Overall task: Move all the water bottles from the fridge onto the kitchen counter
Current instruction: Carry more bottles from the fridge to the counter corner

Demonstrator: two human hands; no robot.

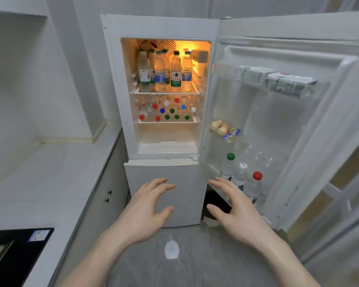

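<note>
The white fridge (pixel 116 79) stands ahead with its upper door (pixel 298 131) swung open to the right. Several water bottles (pixel 175 72) stand upright on the lit top shelf. More bottles (pixel 167 117) with red, green, blue and white caps fill the middle shelf, caps facing me. Three bottles (pixel 253 187) stand in the door's bottom rack. The pale kitchen counter (pixel 50 179) runs along the left. My left hand (pixel 147 212) and my right hand (pixel 234 212) hover in front of the shut lower door, fingers spread, holding nothing.
A black cooktop (pixel 13 255) sits in the counter's near left corner. The door's top rack holds cartons (pixel 278 79); a middle rack holds round pale items (pixel 219 127). A wet patch (pixel 171 249) lies on the grey floor between my arms.
</note>
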